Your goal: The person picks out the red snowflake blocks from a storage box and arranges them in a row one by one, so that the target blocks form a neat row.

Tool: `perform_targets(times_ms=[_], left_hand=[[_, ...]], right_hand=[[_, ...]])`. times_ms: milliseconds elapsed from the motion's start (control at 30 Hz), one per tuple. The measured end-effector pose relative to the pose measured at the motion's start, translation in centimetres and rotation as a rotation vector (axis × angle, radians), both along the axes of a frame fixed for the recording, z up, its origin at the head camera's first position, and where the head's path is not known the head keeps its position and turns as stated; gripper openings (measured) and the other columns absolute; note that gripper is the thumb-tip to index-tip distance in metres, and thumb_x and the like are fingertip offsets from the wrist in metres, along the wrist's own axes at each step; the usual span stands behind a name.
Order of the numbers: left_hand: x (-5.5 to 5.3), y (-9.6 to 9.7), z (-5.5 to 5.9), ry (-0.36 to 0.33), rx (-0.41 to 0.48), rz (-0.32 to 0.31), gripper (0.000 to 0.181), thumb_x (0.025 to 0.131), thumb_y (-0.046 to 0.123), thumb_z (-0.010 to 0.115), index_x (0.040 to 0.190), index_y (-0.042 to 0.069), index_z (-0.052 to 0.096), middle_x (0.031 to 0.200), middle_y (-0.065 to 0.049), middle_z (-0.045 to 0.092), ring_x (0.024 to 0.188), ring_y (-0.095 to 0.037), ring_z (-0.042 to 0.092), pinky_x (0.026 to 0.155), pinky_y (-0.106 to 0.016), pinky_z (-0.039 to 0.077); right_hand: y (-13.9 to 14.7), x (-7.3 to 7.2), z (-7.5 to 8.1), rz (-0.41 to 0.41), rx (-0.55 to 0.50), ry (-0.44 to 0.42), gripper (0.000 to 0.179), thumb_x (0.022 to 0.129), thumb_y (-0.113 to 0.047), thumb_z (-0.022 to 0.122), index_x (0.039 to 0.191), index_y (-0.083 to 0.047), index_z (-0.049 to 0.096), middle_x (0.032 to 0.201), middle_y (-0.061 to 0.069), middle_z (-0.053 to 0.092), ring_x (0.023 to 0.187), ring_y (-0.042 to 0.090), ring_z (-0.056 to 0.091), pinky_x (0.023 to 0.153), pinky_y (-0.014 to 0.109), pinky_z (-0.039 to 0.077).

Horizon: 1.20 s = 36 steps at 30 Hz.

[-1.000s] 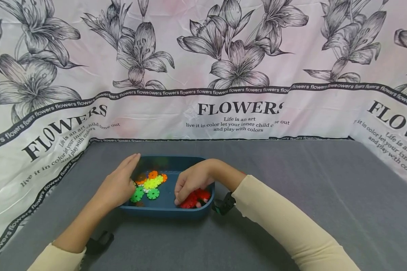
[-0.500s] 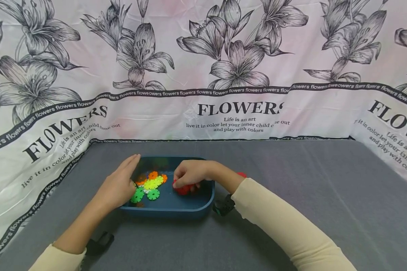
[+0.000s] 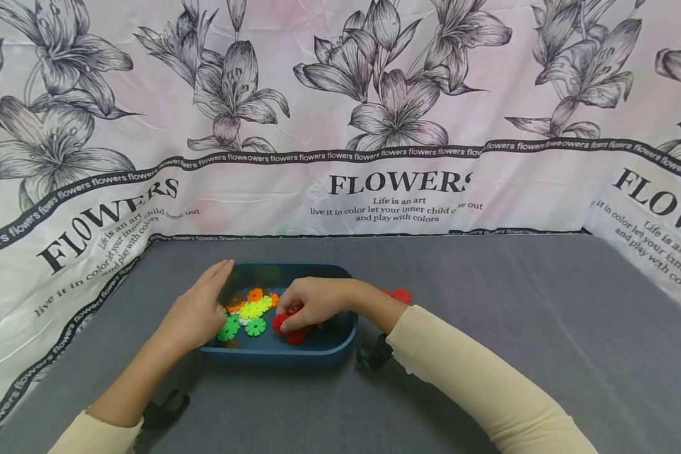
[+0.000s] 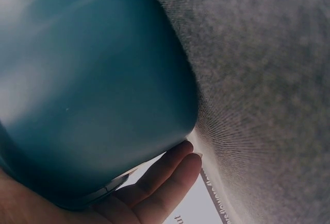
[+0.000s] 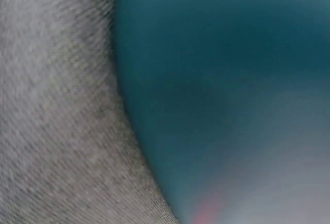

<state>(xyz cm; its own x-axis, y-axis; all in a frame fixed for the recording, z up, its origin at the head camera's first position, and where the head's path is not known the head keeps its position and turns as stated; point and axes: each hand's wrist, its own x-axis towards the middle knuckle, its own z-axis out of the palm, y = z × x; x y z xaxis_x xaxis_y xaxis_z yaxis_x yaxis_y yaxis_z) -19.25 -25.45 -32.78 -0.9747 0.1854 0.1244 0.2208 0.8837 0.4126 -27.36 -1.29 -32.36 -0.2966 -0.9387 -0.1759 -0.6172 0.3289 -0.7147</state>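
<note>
A dark blue plastic bin (image 3: 272, 357) stands on the grey cloth. My left hand (image 3: 195, 315) holds its left end, thumb over the rim and fingers along the outer wall; those fingers (image 4: 167, 183) touch the outside in the left wrist view. My right hand (image 3: 320, 301) reaches inside and holds several red snowflake discs (image 3: 294, 336) between thumb and fingers, partly hidden by the hand. Left of them lie green (image 3: 255, 326), yellow (image 3: 252, 309) and orange snowflake discs (image 3: 255, 294). The right wrist view is blurred and shows mainly the bin's outer wall (image 5: 170, 80).
More red discs (image 3: 401, 296) lie on the grey cloth (image 3: 488, 302) right of the bin, partly behind the right forearm. A white flower-printed curtain (image 3: 397, 126) stands behind and along both sides. Dark wrist devices (image 3: 374, 354) sit below the wrists.
My right hand first lifts from the bin's right front corner, gathering the red discs, then moves left and slightly down with them, closer to the green discs. My left hand stays put.
</note>
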Motion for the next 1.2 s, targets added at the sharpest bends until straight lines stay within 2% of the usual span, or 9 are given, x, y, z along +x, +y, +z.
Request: perform_targets(times_ms=[167,367,467,633,700,867,1100,1200], left_hand=[[0.1,0.0,0.0,-0.001,0.004,0.000,0.080,0.082,-0.012,0.041,0.159,0.001,0.023,0.161,-0.022,0.023,0.053,-0.019,0.034,0.047,-0.031,0.030],[0.0,0.0,0.0,-0.004,0.000,0.007,0.080,0.082,-0.012,0.041,0.159,0.001,0.023,0.161,-0.022,0.023,0.052,-0.019,0.033,0.048,-0.031,0.030],[0.0,0.0,-0.1,-0.003,0.001,0.007,0.080,0.082,-0.012,0.041,0.158,0.000,0.023,0.161,-0.022,0.023,0.052,-0.018,0.033,0.048,-0.031,0.031],[-0.1,0.0,-0.1,0.000,0.004,0.001,0.079,0.082,-0.012,0.042,0.158,0.000,0.023,0.160,-0.023,0.023,0.054,-0.020,0.035,0.048,-0.032,0.030],[0.0,0.0,-0.1,0.001,0.000,0.003,0.079,0.082,-0.012,0.042,0.158,0.000,0.024,0.160,-0.023,0.023,0.061,-0.022,0.041,0.048,-0.032,0.030],[0.0,0.0,0.0,0.000,-0.005,0.001,0.079,0.081,-0.012,0.042,0.158,-0.001,0.024,0.160,-0.023,0.024,0.079,-0.027,0.049,0.048,-0.032,0.031],[0.1,0.0,0.0,-0.001,0.007,-0.009,0.079,0.082,-0.012,0.042,0.158,0.000,0.023,0.160,-0.023,0.023,0.060,-0.020,0.041,0.048,-0.032,0.031],[0.1,0.0,0.0,0.010,0.005,-0.011,0.079,0.082,-0.012,0.042,0.158,0.000,0.024,0.160,-0.023,0.024,0.060,-0.020,0.041,0.048,-0.032,0.030]], right_hand=[[0.1,0.1,0.0,-0.009,0.000,0.030,0.007,0.098,-0.014,0.065,0.100,-0.010,0.070,0.084,-0.002,0.062,0.069,0.014,0.056,0.066,0.027,0.051],[0.2,0.3,0.2,0.007,-0.001,-0.033,0.010,0.097,-0.011,0.066,0.105,-0.009,0.070,0.087,-0.003,0.065,0.078,0.013,0.057,0.071,0.027,0.051],[0.2,0.5,0.1,0.027,0.002,-0.030,0.012,0.096,-0.010,0.066,0.107,-0.008,0.069,0.085,-0.004,0.066,0.077,0.012,0.058,0.073,0.026,0.051],[0.3,1.1,0.3,0.023,0.027,0.092,0.021,0.095,-0.011,0.068,0.115,-0.008,0.067,0.079,-0.004,0.064,0.075,0.011,0.057,0.073,0.024,0.049],[0.2,1.4,0.5,0.016,0.042,0.139,0.022,0.095,-0.013,0.068,0.117,-0.009,0.067,0.078,-0.004,0.062,0.074,0.011,0.056,0.071,0.024,0.048],[0.5,1.9,0.8,-0.011,0.054,0.177,0.024,0.095,-0.012,0.068,0.119,-0.008,0.066,0.082,-0.004,0.063,0.077,0.011,0.056,0.072,0.024,0.048],[1.0,2.4,1.5,-0.038,0.051,0.211,0.021,0.096,-0.009,0.065,0.118,-0.008,0.067,0.096,-0.004,0.070,0.087,0.008,0.060,0.080,0.022,0.049],[1.3,2.3,1.7,-0.053,0.044,0.253,0.020,0.097,-0.006,0.062,0.116,-0.007,0.069,0.100,0.000,0.070,0.088,0.010,0.061,0.080,0.024,0.049]])
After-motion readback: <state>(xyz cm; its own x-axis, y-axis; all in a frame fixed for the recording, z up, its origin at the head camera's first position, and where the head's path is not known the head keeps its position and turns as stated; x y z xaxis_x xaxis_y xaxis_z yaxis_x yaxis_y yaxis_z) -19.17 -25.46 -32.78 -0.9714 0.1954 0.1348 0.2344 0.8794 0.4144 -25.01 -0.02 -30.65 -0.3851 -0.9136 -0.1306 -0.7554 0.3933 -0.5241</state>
